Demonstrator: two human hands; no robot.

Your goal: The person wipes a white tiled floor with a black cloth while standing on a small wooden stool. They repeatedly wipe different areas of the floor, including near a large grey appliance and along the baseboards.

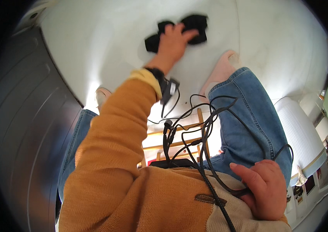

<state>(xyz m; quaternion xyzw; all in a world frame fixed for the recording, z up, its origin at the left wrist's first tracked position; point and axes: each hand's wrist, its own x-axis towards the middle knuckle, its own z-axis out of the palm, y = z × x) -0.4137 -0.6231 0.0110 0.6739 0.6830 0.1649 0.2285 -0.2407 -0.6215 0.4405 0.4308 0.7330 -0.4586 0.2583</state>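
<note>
My left hand (174, 43) reaches down over a crumpled black cloth (197, 24) against the white floor. Its fingers are spread over the fabric and blurred; whether they pinch it cannot be seen. A black band with a small box-shaped device (170, 90) sits at the left wrist. Near my right thigh, my right hand (264, 188) is curled around a bundle of black cables (210, 124), thumb on top. The cables loop up across my lap between the legs. A braided black cord (219, 203) hangs across my sweater.
A dark glossy panel (30, 124) stands close on the left. On the right is a white ribbed round object (300, 139). My pink shoe (222, 68) rests on the floor (117, 32). Wooden bars (164, 144) show between my legs.
</note>
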